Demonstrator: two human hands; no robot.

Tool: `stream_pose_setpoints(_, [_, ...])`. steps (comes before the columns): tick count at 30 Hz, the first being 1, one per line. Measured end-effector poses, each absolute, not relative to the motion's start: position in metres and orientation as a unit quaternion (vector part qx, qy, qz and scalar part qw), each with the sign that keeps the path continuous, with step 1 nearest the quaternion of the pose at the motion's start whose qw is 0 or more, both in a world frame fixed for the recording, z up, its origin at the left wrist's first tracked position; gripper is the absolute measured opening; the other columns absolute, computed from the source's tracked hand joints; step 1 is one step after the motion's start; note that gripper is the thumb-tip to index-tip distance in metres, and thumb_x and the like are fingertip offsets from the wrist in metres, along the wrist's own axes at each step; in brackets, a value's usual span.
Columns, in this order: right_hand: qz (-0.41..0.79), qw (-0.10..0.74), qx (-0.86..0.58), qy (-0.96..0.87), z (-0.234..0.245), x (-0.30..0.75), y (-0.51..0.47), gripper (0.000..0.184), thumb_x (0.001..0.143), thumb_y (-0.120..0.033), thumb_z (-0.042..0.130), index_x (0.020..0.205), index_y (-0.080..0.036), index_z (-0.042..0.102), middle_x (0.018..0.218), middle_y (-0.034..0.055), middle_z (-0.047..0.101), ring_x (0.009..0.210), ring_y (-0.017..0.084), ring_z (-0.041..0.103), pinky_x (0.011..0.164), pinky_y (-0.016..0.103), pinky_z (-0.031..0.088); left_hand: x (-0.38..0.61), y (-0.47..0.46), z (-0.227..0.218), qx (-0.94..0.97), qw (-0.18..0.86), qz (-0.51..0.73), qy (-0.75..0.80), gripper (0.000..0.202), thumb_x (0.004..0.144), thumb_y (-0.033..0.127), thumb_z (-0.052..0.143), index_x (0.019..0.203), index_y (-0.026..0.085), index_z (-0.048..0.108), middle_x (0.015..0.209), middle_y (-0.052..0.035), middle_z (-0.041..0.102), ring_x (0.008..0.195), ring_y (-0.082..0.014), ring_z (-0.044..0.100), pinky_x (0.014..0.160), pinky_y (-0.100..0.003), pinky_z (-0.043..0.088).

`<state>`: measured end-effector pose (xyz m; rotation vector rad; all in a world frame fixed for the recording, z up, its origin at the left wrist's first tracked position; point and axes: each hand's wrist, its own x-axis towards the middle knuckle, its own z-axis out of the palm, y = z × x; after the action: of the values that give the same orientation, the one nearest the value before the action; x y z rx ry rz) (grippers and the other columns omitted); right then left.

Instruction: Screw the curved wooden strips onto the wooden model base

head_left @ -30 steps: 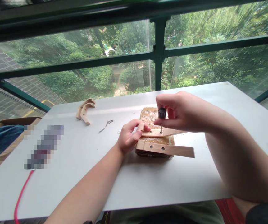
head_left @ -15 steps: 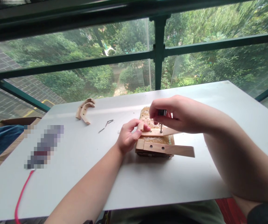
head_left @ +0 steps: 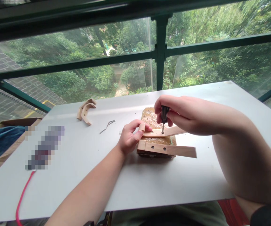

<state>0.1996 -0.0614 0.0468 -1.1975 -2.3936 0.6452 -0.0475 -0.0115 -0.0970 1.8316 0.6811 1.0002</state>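
Right fingers [head_left: 158, 103] pinch a screwdriver [head_left: 165, 114] on one screw [head_left: 163, 132], left fingers [head_left: 135, 123] clasp the far strip [head_left: 157, 133]; near strip [head_left: 159, 148] has two screws [head_left: 152, 147] in, curved pieces [head_left: 85, 116] lie loose.

Your black-handled screwdriver [head_left: 165, 115] stands nearly upright over the pale wooden bar [head_left: 157, 133].
You have its tip at the bar's right-hand screw hole [head_left: 163, 132]; the bar, its left end upturned, lies across the pitted brown block [head_left: 149, 113].

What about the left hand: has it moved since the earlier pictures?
No: against the white table, the left hand shows no clear shift either way, and still grips the farther wooden strip by its left end.
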Motion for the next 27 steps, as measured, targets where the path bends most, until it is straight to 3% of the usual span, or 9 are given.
stream_pose_setpoints(12, [0.188,0.181,-0.422,-0.868,0.0473,0.2033,-0.063,0.016,0.097,-0.024,0.047,0.106,-0.022,0.059,0.099,0.0055,0.069,0.078,0.016,0.058,0.066,0.028,0.038,-0.0485,-0.0105,-0.0988,0.745,0.446,0.406,0.283,0.032,0.09,0.046,0.058,0.098,0.018,0.07,0.096,-0.01,0.075,0.098,-0.0272,0.069,0.089,-0.042,0.054])
stream_pose_setpoints(20, [0.143,0.17,-0.434,-0.873,0.0512,0.2031,-0.0603,0.006,0.09,-0.026,0.058,0.094,-0.021,0.058,0.078,-0.0005,0.065,0.062,0.011,0.049,0.057,0.027,0.032,-0.0482,-0.0101,-0.0991,0.745,0.449,0.407,0.278,0.032,0.089,0.045,0.059,0.099,0.017,0.07,0.098,-0.0104,0.075,0.097,-0.0271,0.07,0.089,-0.042,0.054])
stream_pose_setpoints(27, [0.112,0.178,-0.446,-0.87,0.0509,0.1983,-0.0582,0.032,0.087,-0.041,0.066,0.076,-0.022,0.043,0.065,-0.0046,0.05,0.055,0.009,0.037,0.052,0.027,0.024,-0.0485,-0.0097,-0.1015,0.739,0.458,0.412,0.274,0.03,0.089,0.044,0.06,0.1,0.017,0.069,0.098,-0.0097,0.075,0.095,-0.0256,0.069,0.09,-0.04,0.053])
